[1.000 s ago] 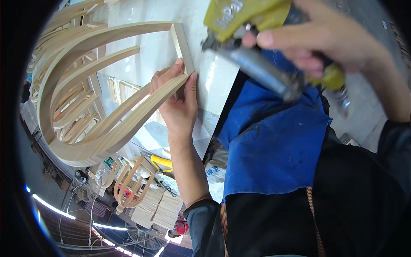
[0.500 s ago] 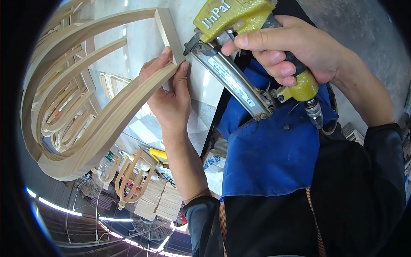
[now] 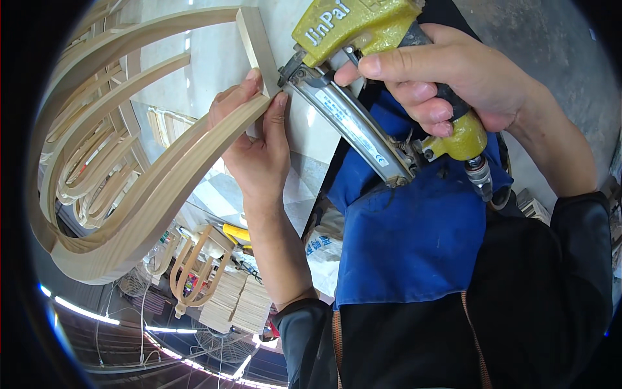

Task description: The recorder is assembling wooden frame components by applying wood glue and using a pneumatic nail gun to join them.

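My left hand (image 3: 256, 133) grips a pale curved wooden frame (image 3: 159, 188) near its corner, where the long bent rail meets a short straight crosspiece (image 3: 254, 48). Thumb and fingers press around that joint. In my right hand (image 3: 447, 78) is a yellow-green pneumatic nail gun (image 3: 363, 29), fingers wrapped round its dark grip and the index finger by the trigger. Its nose (image 3: 289, 70) is at the outer face of the crosspiece, close to the corner; whether it touches I cannot tell. The silver magazine (image 3: 353, 126) slants down towards my blue apron (image 3: 408, 240).
Behind the frame, several similar curved wooden pieces (image 3: 97, 152) stand at the left. A small slatted wooden piece (image 3: 197, 266), stacked light boards (image 3: 236, 301) and a yellow-handled tool (image 3: 236, 231) lie at the lower left. An air fitting (image 3: 478, 174) hangs from the nail gun.
The frame's curved end has shifted slightly down and left in view. Both hands keep their holds, and the nail gun's nose stays by the corner.
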Demonstrator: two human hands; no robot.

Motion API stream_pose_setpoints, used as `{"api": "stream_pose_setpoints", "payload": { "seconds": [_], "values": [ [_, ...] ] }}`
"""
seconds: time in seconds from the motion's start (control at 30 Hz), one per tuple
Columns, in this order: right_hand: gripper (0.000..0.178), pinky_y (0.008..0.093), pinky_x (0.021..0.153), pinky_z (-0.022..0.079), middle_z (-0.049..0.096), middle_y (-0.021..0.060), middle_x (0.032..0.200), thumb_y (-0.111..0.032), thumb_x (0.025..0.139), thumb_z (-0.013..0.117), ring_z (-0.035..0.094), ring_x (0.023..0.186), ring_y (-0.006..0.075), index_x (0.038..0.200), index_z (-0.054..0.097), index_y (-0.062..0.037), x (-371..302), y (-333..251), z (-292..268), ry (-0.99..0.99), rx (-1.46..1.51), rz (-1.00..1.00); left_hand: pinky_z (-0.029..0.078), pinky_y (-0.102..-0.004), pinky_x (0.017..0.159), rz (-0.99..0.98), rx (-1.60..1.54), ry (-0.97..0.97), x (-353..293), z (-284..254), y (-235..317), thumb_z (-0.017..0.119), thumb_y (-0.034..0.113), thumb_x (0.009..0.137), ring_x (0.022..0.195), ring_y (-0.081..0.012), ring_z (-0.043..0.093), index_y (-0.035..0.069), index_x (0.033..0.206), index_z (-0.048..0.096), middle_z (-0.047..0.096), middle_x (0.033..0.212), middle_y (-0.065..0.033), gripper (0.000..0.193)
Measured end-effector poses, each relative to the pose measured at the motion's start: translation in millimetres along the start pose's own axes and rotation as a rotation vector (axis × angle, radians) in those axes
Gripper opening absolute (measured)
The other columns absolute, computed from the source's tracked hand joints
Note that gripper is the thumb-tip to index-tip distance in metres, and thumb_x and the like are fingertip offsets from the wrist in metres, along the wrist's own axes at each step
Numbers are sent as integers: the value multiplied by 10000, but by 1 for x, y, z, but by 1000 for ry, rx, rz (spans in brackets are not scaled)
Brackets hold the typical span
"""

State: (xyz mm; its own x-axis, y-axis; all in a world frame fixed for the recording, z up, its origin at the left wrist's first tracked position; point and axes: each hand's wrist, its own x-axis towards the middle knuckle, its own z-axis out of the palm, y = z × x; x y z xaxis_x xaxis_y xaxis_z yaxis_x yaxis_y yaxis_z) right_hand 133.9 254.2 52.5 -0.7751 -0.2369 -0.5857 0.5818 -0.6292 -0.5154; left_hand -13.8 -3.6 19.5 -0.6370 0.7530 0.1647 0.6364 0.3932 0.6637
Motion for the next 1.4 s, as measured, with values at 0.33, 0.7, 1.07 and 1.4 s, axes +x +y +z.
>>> {"api": "stream_pose_setpoints", "payload": {
  "seconds": [0.33,0.7,1.07,1.4],
  "values": [
    [440,181,416,414,460,-73,603,-311,1145,606,435,426,25,1332,669,83,0,-1,3,24,-13,39,527,-352,936,90,16,49,3,3,-5,856,-2,894,1030,-222,655,57,1310,712,743,1190,-95,444],
    [415,191,375,391,453,-77,567,-289,1135,614,420,393,38,1300,681,85,1,10,-8,-31,7,-61,520,-349,931,79,-2,69,4,5,-3,860,3,893,1026,-222,650,68,1299,721,742,1164,-83,434],
    [422,189,387,383,450,-74,562,-286,1134,617,418,395,34,1309,675,94,2,14,-6,-8,-18,-53,505,-355,955,103,0,81,3,7,-7,866,6,886,1031,-227,649,69,1290,721,756,1195,-64,434],
    [371,199,420,393,481,-57,580,-276,1097,669,428,426,47,1200,693,79,-4,-4,-9,4,-122,-79,503,-355,988,76,-13,20,7,0,0,786,-27,920,1059,-239,658,63,1316,706,747,1220,-86,414]
  ]
}}
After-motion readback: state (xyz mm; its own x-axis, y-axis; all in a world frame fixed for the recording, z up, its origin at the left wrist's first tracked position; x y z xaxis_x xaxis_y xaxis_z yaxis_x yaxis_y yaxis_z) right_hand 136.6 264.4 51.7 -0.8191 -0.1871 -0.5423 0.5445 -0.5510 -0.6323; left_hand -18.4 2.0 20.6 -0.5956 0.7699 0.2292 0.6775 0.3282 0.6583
